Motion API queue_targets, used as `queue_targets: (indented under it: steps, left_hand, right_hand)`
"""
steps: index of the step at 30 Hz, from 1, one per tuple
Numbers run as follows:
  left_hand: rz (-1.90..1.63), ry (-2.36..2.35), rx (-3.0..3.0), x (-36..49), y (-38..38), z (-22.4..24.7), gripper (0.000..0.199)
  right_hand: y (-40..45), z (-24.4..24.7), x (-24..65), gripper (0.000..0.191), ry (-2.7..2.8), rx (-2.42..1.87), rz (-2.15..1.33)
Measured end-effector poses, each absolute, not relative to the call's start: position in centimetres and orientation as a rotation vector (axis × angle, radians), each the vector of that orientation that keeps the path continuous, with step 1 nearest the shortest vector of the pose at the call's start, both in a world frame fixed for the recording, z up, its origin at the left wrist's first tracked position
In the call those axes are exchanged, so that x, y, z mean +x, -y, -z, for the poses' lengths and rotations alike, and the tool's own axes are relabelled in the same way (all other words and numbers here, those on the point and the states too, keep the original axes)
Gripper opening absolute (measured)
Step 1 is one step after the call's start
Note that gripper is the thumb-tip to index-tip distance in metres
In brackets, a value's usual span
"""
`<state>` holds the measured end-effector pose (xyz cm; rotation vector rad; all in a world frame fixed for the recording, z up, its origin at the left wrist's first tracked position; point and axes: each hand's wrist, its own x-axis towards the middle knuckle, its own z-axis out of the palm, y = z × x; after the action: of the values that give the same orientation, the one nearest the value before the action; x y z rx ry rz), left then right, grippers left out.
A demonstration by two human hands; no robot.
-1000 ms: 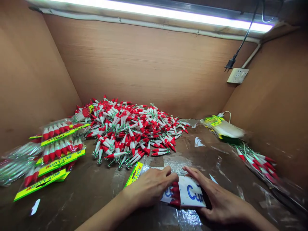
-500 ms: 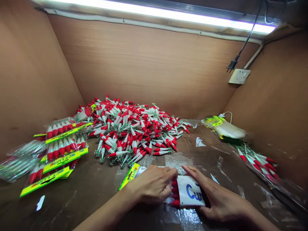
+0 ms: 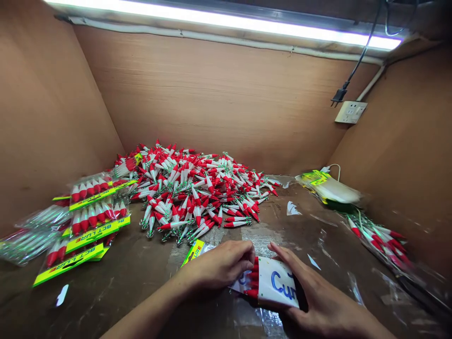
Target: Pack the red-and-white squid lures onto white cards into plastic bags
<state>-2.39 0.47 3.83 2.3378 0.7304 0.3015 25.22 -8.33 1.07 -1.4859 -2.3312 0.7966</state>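
Note:
My right hand grips a white sleeve with blue handwriting, thumb on the near side and fingers along the far side. Out of the sleeve's left end stick the red tips of several red-and-white fishing lures. Beside those tips, my left hand is closed with its fingers curled on a clear plastic bag. The bag's yellow-green header shows behind the left hand, while much of the bag is hidden under it.
A large heap of loose lures lies at the back. Filled packets with yellow headers are stacked at left. At right are a pile of clear bags and more lures. A plug hangs by the wall socket.
My left hand has shifted slightly left and up, and more of the plastic over the red tips shows. The sleeve in my right hand has moved slightly left.

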Motion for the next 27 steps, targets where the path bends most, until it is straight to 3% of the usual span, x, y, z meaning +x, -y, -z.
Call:
queue_targets:
  steps: [5,10,16,20,27]
  left_hand:
    - [-0.371,-0.814,2.291,-1.9,0.1,-3.5,0.025]
    - [-0.394,-0.825,2.263,-1.8,0.4,-2.6,0.012]
    - [-0.614,-0.97,2.056,-2.2,-0.3,-1.2,0.045]
    - [-0.474,-1.098,2.003,-2.9,-0.9,-0.7,0.018]
    - [-0.389,-0.932,2.027,-1.3,0.4,-0.9,0.026]
  right_hand:
    - [9.5,-1.0,24.1,0.1,2.319,-1.562,-0.808]
    - [9.8,-0.5,24.1,0.104,2.324,-1.561,-0.797]
    - [10.1,0.8,25.3,0.101,2.275,-1.589,-0.702]
    - [11.1,2.0,27.6,0.102,2.197,-1.672,-0.684]
    - [12.6,2.3,29.9,0.101,2.148,-1.744,-0.683]
